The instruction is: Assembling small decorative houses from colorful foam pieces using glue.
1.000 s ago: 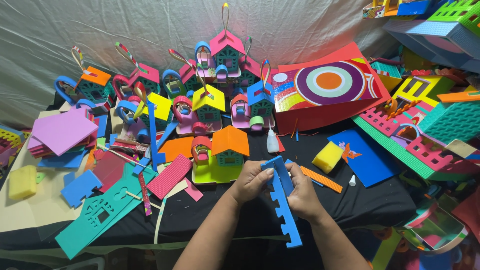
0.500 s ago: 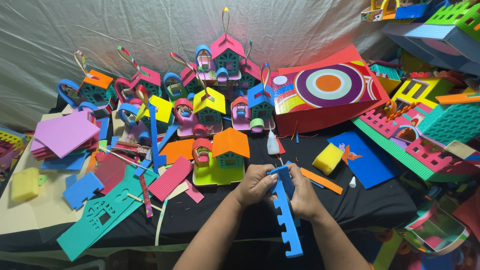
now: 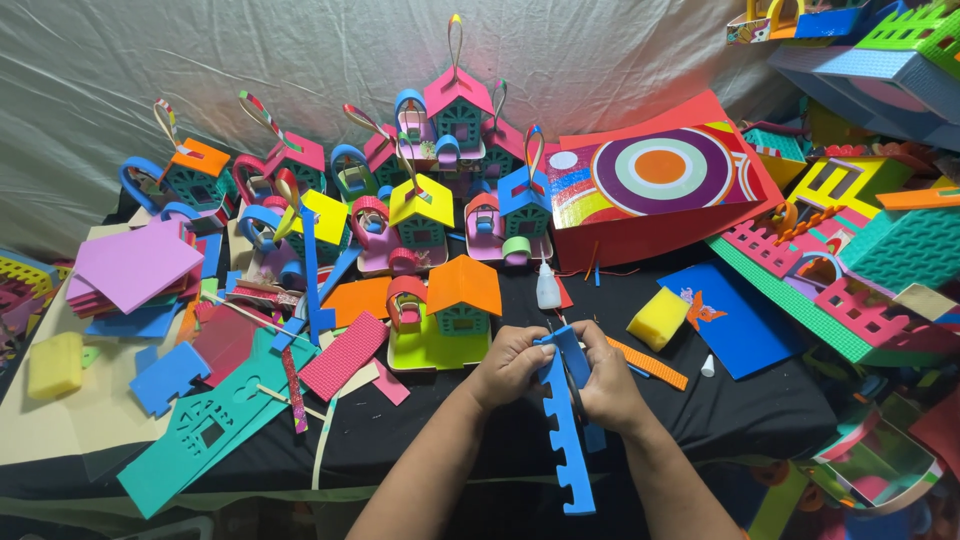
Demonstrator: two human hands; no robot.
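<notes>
Both my hands hold a long blue foam strip [image 3: 566, 440] with a notched, fence-like edge, over the black-covered table [image 3: 440, 440]. My left hand [image 3: 512, 366] grips its upper end from the left. My right hand [image 3: 608, 385] is closed around the same end from the right, where a folded blue piece [image 3: 572, 352] sticks up between my fingers. The strip's lower end hangs toward me, past the table's front edge. Just beyond my hands stands a small foam house with an orange roof on a yellow-green base [image 3: 450, 310].
Several finished foam houses [image 3: 440, 200] with loop handles crowd the back. A glue bottle [image 3: 548, 286], a yellow sponge [image 3: 658, 318], an orange strip [image 3: 652, 364] and a blue sheet [image 3: 735, 320] lie right. A red patterned box [image 3: 660, 190] stands behind. Foam cut-outs [image 3: 215, 425] lie left.
My hands have shifted slightly on the strip's top end and the strip has swung a little, its lower end staying near the table's front edge. Nothing else has moved.
</notes>
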